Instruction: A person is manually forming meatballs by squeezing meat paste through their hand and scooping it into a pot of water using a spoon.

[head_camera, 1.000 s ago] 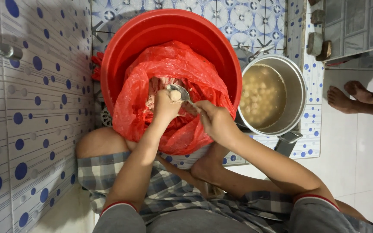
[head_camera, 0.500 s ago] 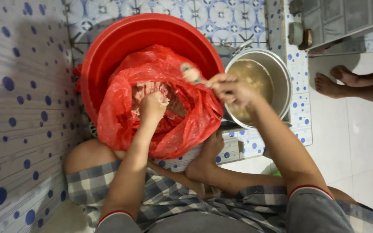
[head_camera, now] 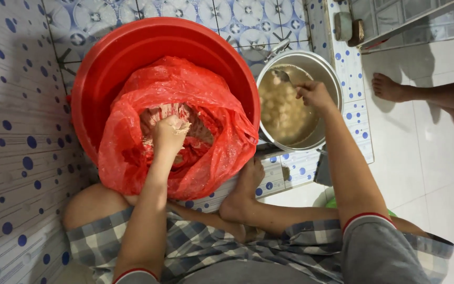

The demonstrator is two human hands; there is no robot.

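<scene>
the left hand [head_camera: 170, 132] is closed on pink mush inside the red bag [head_camera: 132, 142] in the red tub [head_camera: 111, 63]. the right hand [head_camera: 315, 94] grips a spoon [head_camera: 282, 76] over the metal pot [head_camera: 319, 66] beside it.

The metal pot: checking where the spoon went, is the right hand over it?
Yes, the right hand holds a spoon over the metal pot.

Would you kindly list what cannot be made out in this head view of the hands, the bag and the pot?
- Left hand: fingertips buried in the paste inside the red bag.
- Spoon: its handle sits inside the right hand, so the grip is hidden.
- Red basin: the bag covers its floor.
- Metal pot: cloudy liquid hides its bottom.
- Bystander's foot: the leg is cut off by the right edge.
</scene>
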